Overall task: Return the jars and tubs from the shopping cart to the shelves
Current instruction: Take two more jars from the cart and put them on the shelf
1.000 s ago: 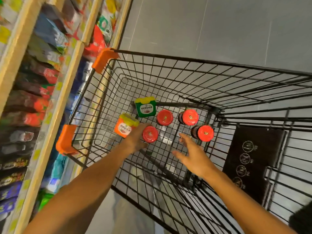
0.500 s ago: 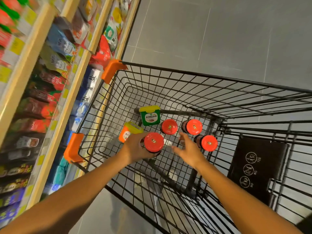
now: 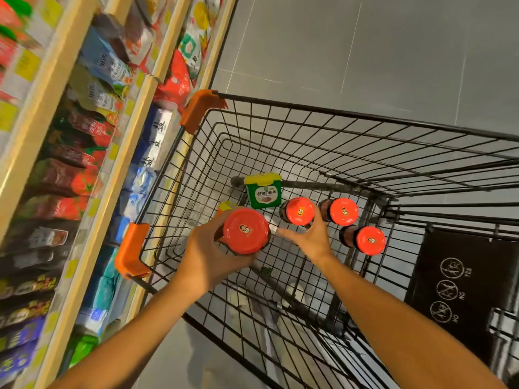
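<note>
Four red-lidded jars show in the head view: one raised in the left hand [image 3: 209,258] and three down on the wire floor of the shopping cart [image 3: 337,153]. The held jar [image 3: 245,231] is gripped around its body from the side, fingers curled about the glass below the lid, which leaves the cap free and the jar upright, a hold that should suit setting it straight onto a shelf. The right hand [image 3: 310,238] reaches to the nearest standing jar [image 3: 298,211], thumb and fingers spread to either side of it and close against its sides; whether they already clamp it I cannot tell, since the palm hides the contact. Taking one jar per hand would halve the trips, which is likely why both arms are in the basket at once.

Two more jars stand just right of that one, the far jar [image 3: 341,211] and the near jar [image 3: 365,240], close together but apart. Two tubs also remain: the green tub [image 3: 264,190] with a yellow lid standing behind the jars, and an orange tub [image 3: 226,205] mostly hidden behind the held jar. The shelves [image 3: 118,153] run along the left, just beside the cart, packed with pouches and packets, so the carry looks short.
</note>
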Motion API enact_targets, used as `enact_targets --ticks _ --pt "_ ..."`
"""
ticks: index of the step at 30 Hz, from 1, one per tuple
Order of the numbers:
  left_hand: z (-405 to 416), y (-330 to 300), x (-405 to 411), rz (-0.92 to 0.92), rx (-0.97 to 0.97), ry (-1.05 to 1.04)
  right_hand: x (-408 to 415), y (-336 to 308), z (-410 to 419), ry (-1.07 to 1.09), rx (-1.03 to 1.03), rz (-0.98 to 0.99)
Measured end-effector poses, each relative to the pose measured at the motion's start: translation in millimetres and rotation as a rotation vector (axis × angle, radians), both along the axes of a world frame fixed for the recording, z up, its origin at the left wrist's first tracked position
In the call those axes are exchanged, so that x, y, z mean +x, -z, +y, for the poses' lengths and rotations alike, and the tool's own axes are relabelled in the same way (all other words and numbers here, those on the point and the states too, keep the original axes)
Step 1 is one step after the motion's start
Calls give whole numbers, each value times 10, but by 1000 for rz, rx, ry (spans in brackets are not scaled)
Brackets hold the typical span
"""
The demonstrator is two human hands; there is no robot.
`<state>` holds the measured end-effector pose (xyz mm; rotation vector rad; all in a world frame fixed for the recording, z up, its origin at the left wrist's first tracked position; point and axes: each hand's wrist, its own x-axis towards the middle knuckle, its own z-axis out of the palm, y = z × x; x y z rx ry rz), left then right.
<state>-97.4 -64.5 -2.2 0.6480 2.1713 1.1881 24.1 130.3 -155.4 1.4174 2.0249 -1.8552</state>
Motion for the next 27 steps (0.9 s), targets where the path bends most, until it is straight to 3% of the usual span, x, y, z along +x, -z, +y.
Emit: enact_targets --ticks 5,11,20,27 --pt "-68 -38 -57 11 -5 -49 -129 146 -79 180 89 17" --pt "-128 -254 -107 -37 4 -99 29 -194 -139 163 154 32" --pt "-132 -1151 -96 9 54 -162 230 -1937 -73 0 254 143" --pt "-309 -2189 -134 93 157 -160 148 -3477 -109 -22 384 266"
